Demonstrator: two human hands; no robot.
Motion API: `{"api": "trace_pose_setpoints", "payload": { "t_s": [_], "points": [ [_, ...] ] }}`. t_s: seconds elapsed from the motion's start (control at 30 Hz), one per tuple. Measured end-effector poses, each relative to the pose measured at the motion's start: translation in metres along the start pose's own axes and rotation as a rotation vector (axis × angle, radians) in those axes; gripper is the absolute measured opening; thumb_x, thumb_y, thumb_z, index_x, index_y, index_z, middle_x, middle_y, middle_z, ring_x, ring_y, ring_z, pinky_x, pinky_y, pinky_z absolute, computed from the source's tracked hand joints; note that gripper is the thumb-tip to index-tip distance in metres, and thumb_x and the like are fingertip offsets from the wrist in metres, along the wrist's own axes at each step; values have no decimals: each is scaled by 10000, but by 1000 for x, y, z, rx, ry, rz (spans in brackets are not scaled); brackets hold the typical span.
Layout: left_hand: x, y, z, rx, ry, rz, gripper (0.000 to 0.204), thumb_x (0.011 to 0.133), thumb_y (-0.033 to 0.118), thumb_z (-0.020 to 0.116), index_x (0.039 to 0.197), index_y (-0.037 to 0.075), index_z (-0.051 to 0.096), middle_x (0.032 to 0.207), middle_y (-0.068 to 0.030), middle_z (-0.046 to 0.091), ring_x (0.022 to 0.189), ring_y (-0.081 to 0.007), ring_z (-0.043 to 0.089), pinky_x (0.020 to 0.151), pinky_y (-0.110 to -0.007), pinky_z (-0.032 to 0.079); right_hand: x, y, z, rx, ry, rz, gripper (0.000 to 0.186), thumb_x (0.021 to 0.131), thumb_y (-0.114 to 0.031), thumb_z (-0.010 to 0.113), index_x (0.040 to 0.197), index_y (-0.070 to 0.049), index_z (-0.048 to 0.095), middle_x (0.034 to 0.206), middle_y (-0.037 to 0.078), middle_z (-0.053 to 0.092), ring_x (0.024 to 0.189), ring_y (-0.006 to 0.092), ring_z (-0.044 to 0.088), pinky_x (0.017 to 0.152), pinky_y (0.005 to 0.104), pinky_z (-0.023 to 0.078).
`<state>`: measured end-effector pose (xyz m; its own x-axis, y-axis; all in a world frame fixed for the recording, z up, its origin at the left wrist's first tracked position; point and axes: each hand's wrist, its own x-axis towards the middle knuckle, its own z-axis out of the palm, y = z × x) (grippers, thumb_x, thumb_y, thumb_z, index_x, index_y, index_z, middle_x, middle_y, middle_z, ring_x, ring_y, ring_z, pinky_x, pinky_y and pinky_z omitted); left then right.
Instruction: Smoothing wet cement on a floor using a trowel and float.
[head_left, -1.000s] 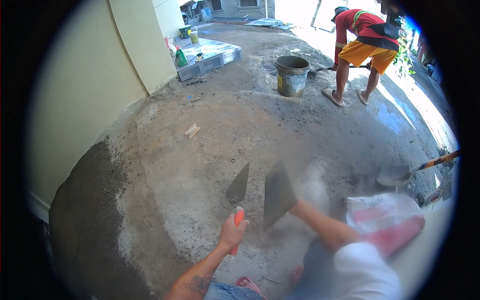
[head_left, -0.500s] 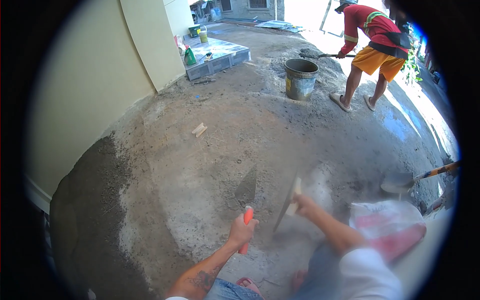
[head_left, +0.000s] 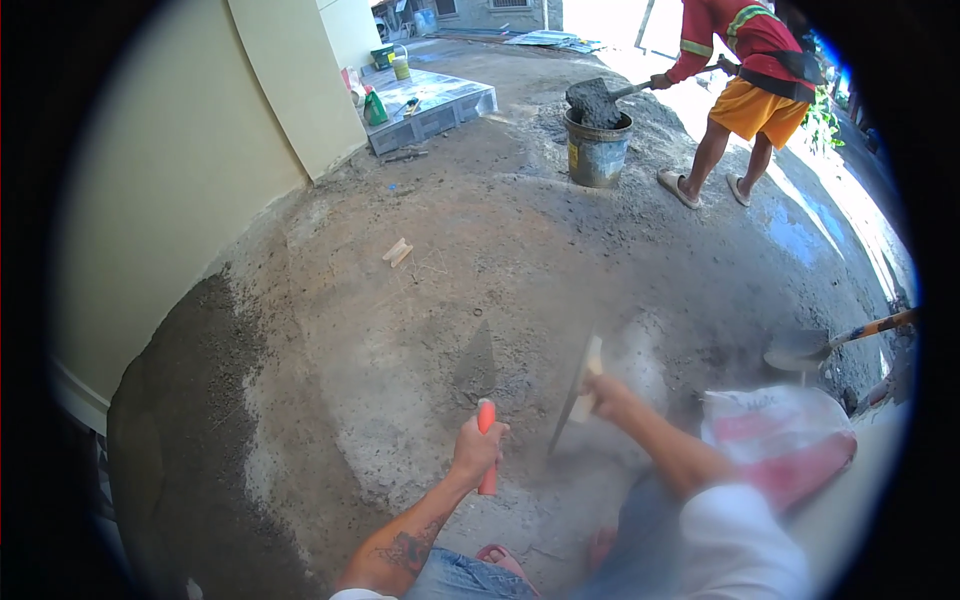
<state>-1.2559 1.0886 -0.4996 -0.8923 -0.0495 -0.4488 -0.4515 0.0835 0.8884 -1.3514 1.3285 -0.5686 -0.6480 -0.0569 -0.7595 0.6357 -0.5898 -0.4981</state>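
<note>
My left hand (head_left: 478, 447) is wrapped round the red-orange handle of a pointed trowel (head_left: 476, 365), whose grey blade points away from me over the rough ground. In my right hand (head_left: 610, 396) is a plastering float (head_left: 577, 398), gripped by its pale handle, its thin flat plate tilted up nearly on edge. The two tools are apart. Beneath them lies dusty grey and brown ground (head_left: 400, 340); whether either blade touches it I cannot tell.
A co-worker (head_left: 745, 60) at the far right tips a shovel of wet mortar (head_left: 595, 103) over a bucket (head_left: 597, 155). Another shovel (head_left: 800, 348) and a white-and-red sack (head_left: 780, 440) lie to my right. A small wooden piece (head_left: 398, 252), tiled step (head_left: 435, 120) and cream wall (head_left: 180, 150) are leftward.
The co-worker's shovel has risen from the mortar pile to the bucket's mouth, loaded. My trowel has shifted slightly left and turned a little; the float stays nearly in place.
</note>
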Motion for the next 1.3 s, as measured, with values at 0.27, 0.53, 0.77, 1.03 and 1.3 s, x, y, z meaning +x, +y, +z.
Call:
{"api": "trace_pose_setpoints", "payload": {
  "t_s": [0.27, 0.53, 0.77, 1.03, 1.3],
  "points": [
    [-1, -1, -2, -52, -2, -8, 159, 792, 149, 582, 804, 49, 459, 583, -13, 464, 425, -110, 472, 359, -274, 407, 6, 6, -2, -36, 15, 7, 184, 847, 27, 448, 1025, -19, 446, 731, 68, 489, 548, 168, 494, 534, 323, 503],
    [-4, 1, -2, -83, -25, -78, 112, 798, 122, 540, 806, 26, 483, 620, -24, 468, 451, -112, 477, 381, -278, 421, -17, 0, 6, -99, 16, 23, 169, 833, 43, 438, 984, -30, 448, 726, 57, 471, 565, 162, 476, 533, 315, 485],
    [-6, -5, -4, -220, -21, -216, 112, 793, 110, 520, 815, 2, 502, 640, -32, 463, 474, -116, 479, 396, -286, 429, -24, 0, 7, -63, -39, 24, 216, 798, 73, 432, 992, -18, 410, 695, 55, 442, 531, 154, 446, 471, 274, 440],
    [-8, -12, 0, -251, -56, -278, 109, 780, 113, 528, 789, 7, 503, 655, -43, 469, 504, -128, 480, 430, -298, 448, -22, 5, 8, -141, 28, -29, 223, 776, 72, 433, 987, 2, 418, 679, 57, 431, 518, 158, 446, 444, 283, 434],
    [-7, -7, 4, -268, -56, -277, 110, 787, 114, 523, 788, 6, 504, 647, -43, 470, 502, -129, 484, 428, -298, 449, -5, 4, -14, -85, -46, -27, 168, 732, 47, 443, 884, -24, 451, 658, 32, 402, 521, 145, 417, 448, 269, 398]
  ]
}}
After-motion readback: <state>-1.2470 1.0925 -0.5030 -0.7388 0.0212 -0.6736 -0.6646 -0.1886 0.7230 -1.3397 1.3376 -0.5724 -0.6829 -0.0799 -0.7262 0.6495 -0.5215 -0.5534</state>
